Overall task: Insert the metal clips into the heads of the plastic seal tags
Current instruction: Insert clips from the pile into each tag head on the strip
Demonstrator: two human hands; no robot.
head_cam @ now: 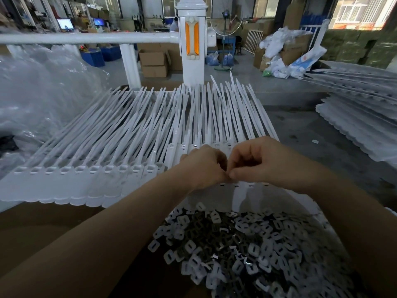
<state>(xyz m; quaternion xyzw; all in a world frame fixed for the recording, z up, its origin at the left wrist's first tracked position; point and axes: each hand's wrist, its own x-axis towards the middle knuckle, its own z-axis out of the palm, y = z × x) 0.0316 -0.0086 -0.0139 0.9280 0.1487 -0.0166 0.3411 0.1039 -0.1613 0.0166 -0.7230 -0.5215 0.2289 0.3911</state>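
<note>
Seal tags (133, 134) lie in a white row across the table (38, 224), heads toward the near edge, tails fanning far. Both forearms reach forward and converge at center. Left hand (204, 166) and right hand (257, 162) meet knuckle to knuckle over the tag heads, fingers curled together, thumb tips touching; whether a clip is pinched between them cannot be told. Metal clips (247, 244) are heaped near right.

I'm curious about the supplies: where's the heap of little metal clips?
In the head view, the pile of metal clips lies low and right of centre, just below both hands, nearer the person than the row of white seal tags.
</note>
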